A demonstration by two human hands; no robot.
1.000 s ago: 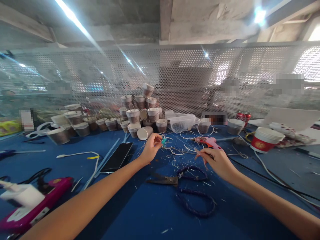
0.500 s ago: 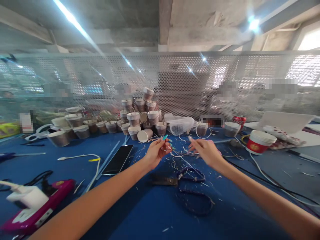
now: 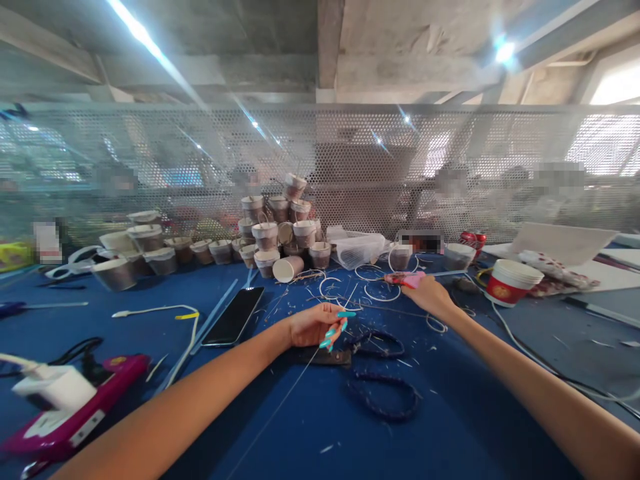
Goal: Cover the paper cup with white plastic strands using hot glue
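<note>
My left hand (image 3: 317, 325), with long turquoise nails, is closed in a pinch on a thin pale strand (image 3: 287, 393). One end of the strand runs down toward the table's front edge, and a short piece sticks up above the fingers. My right hand (image 3: 431, 298) reaches farther out and is closed on a pink glue gun (image 3: 411, 279), its nozzle toward the left. Scissors with dark-blue wrapped handles (image 3: 387, 397) lie below my left hand, which partly covers the blades. White rings (image 3: 383, 291) and cut scraps are scattered between the hands.
Small bucket-like cups (image 3: 265, 235) are stacked at the back before a perforated screen (image 3: 365, 160). A phone (image 3: 234, 317) and a magenta power strip (image 3: 113, 380) lie left. At right stand red-and-white paper cups (image 3: 513, 283), a red can (image 3: 475, 241) and cables (image 3: 540, 363).
My left hand has come down and nearer, over the scissor blades, with the strand in its pinch. My right hand has moved right, away from it, and taken hold of the glue gun.
</note>
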